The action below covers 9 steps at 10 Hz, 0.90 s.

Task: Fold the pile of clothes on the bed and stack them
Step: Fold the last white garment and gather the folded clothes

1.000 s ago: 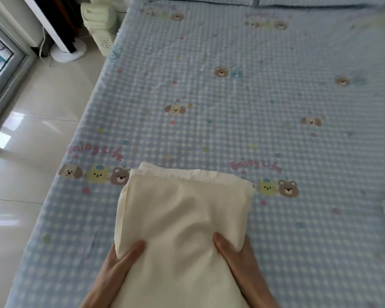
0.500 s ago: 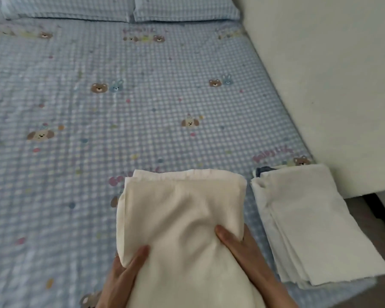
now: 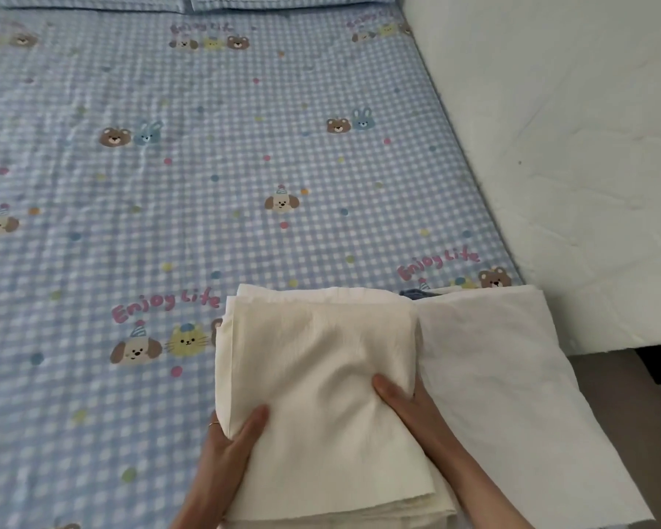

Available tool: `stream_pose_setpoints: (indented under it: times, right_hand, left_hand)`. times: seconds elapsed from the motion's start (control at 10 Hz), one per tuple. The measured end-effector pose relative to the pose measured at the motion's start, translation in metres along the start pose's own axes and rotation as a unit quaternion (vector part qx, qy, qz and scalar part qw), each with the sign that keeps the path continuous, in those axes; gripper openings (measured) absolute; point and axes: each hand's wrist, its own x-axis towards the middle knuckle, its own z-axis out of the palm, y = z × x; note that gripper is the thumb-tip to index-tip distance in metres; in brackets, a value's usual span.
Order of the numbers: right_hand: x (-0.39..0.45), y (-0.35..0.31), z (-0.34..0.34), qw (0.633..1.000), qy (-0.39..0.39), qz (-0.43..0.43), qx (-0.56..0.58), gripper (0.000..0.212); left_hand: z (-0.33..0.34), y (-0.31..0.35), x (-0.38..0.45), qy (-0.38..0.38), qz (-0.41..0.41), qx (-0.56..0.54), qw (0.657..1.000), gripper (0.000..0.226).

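Hands come first: the left hand (image 3: 231,440) and right hand (image 3: 405,404) each pinch a side of one folded cream garment (image 3: 321,376), thumbs on top, fingers hidden beneath. It overlaps the left edge of the single white stack (image 3: 512,376) on the bed (image 3: 207,166), near its right edge. Folding looks mostly finished; placing remains. Beyond lie two pillows (image 3: 283,0); no loose pile shows.

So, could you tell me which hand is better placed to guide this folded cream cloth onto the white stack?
Probably the right hand: it grips the cream cloth along the edge bordering the white stack. The left hand grips the far edge.
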Motion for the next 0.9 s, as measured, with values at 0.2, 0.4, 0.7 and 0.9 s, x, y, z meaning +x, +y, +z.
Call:
stream_pose_setpoints:
  times: [0.2,0.4,0.7,0.9]
  right_hand:
    - [0.038,0.023,0.002,0.990,-0.004,-0.007,-0.140,0.073]
    - [0.008,0.016,0.028,0.827,0.190,-0.179,-0.498,0.071]
    - [0.029,0.072,0.033,0.793,0.080,-0.177,-0.577,0.070]
    - [0.031,0.064,0.034,0.823,0.090,-0.201,-0.523,0.070]
  left_hand:
    - [0.019,-0.035,0.030,0.019,-0.068,0.042,0.997,0.073]
    - [0.032,-0.027,0.014,0.187,0.156,0.363,0.899,0.091]
    - [0.093,-0.078,0.029,0.047,0.254,0.577,0.774,0.084]
    - [0.090,-0.064,0.022,0.097,0.338,0.563,0.748,0.085]
